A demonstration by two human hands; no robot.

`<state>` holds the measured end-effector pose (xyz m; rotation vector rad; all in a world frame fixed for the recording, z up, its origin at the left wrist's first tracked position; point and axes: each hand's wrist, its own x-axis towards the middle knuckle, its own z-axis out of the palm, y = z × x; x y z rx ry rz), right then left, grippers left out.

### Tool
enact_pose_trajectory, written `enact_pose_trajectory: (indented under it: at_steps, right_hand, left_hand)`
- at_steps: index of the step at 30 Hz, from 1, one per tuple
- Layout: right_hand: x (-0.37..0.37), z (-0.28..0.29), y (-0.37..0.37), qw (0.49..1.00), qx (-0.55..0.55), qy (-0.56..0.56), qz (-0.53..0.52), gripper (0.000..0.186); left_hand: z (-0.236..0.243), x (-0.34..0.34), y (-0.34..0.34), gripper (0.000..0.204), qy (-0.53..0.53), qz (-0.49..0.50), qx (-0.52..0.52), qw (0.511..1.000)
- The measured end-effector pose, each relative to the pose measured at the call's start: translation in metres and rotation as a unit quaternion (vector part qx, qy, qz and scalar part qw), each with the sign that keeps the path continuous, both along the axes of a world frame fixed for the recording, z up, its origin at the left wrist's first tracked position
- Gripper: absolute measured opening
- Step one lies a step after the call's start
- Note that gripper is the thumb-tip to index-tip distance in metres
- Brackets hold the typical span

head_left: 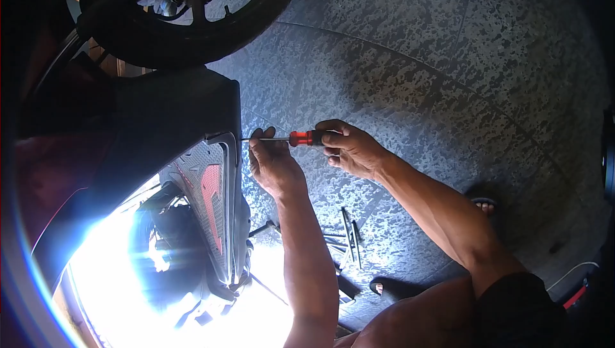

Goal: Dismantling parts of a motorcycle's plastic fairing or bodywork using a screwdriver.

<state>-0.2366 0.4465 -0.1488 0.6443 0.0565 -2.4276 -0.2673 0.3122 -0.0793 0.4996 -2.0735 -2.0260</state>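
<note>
My right hand [350, 149] grips the red and black handle of a screwdriver [298, 138], held horizontally. My left hand [273, 163] is closed around the screwdriver's shaft near its tip, which meets the right edge of a dark scooter body panel [206, 106]. Just below the tip is a footboard [192, 175] with a grey, patterned mat and red inlay. Whether a screw is at the tip is too small to tell.
A large wheel with a black tire [179, 47] is at the upper left. Several slim dark rods [349, 239] lie on the mottled grey floor [448, 92]. Sandaled feet [483, 204] show at the lower right. Strong light glares at the lower left.
</note>
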Motion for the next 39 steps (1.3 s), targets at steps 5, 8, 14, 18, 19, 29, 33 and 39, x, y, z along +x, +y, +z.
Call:
enact_pose_trajectory:
  at_steps: [5, 8, 14, 18, 19, 29, 33, 39]
  right_hand:
    - [0.004, -0.021, 0.009, 0.997, -0.033, 0.05, 0.054, 0.026]
    - [0.003, -0.023, 0.007, 0.992, -0.025, 0.089, 0.086, 0.029]
    - [0.005, -0.009, 0.005, 1.0, -0.01, 0.02, 0.007, 0.038]
    - [0.005, -0.018, 0.009, 0.991, -0.007, 0.107, 0.083, 0.034]
    - [0.002, -0.006, 0.004, 0.999, -0.001, 0.021, 0.036, 0.036]
    - [0.006, -0.006, 0.007, 0.999, 0.016, 0.031, -0.02, 0.023]
    - [0.008, -0.009, 0.007, 0.994, -0.078, 0.053, 0.056, 0.024]
    - [0.009, -0.006, -0.004, 0.999, -0.005, 0.019, -0.039, 0.038]
  left_hand:
    - [0.0, 0.0, 0.008, 0.037, 0.002, 0.01, 0.0, 1.0]
    - [0.001, 0.0, 0.008, 0.037, 0.006, 0.007, 0.005, 1.0]
    - [0.002, 0.0, 0.007, 0.037, 0.017, 0.014, 0.005, 1.0]
    - [0.001, 0.0, 0.009, 0.037, 0.005, 0.009, 0.008, 1.0]
    - [0.004, -0.001, 0.005, 0.037, 0.007, 0.01, 0.005, 1.0]
    - [0.004, -0.003, 0.011, 0.035, 0.021, 0.025, 0.025, 0.999]
    - [0.007, -0.003, 0.004, 0.035, 0.032, 0.018, 0.014, 0.999]
    - [0.007, -0.004, 0.01, 0.034, 0.025, 0.036, 0.015, 0.999]
